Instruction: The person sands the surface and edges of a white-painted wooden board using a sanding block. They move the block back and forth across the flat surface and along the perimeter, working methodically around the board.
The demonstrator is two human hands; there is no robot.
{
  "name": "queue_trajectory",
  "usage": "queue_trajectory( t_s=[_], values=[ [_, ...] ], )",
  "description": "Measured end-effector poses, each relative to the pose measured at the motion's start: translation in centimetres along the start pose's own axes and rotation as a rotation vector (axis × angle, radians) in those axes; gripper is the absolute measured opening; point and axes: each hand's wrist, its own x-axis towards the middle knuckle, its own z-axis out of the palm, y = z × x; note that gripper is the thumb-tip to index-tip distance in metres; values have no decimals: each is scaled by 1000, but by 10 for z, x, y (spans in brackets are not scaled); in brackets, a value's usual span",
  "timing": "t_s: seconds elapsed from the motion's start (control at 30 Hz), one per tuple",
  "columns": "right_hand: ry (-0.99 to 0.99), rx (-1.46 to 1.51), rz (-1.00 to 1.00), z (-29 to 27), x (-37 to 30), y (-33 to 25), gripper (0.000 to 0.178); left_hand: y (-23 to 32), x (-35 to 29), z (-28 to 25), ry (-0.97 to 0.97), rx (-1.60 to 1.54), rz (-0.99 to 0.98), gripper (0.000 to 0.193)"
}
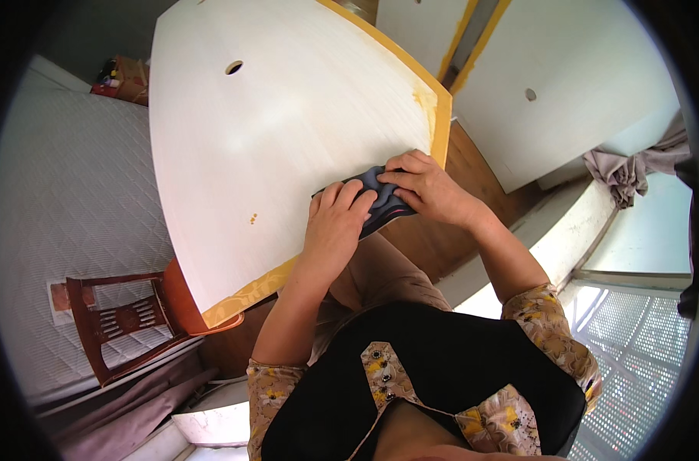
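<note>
I see a dark blue-grey piece of folded cloth (382, 201) lying on the near right part of a white painted board with a yellow edge (288, 138), which serves as the worktop. The cloth's long axis runs from lower right up toward upper left, and its far end points at the middle of the board. My left hand (336, 219) lies flat on the cloth's near left part, fingers together and pressing down. My right hand (426, 184) covers its right end, fingertips curled onto the cloth, close to the board's yellow right edge. The two hands sit just beside each other. A second white panel with a small hole (564, 84) stands to the right. A reddish-brown wooden chair (119, 319) lies on a white quilted mattress (73, 192) at left.
</note>
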Motion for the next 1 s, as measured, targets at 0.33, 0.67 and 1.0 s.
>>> queue_trajectory(
  t_s=[0.33, 0.67, 1.0],
  values=[
    [-16, -83, -50, 74, 117, 17, 37, -81, 14, -14, 13, 14, -278, 38],
    [-33, 41, -213, 87, 54, -56, 41, -50, -97, -39, 74, -175, -226, 39],
    [-72, -26, -70, 136, 160, -27, 35, -128, -56, -37, 185, 15, -386, 36]
  ],
)
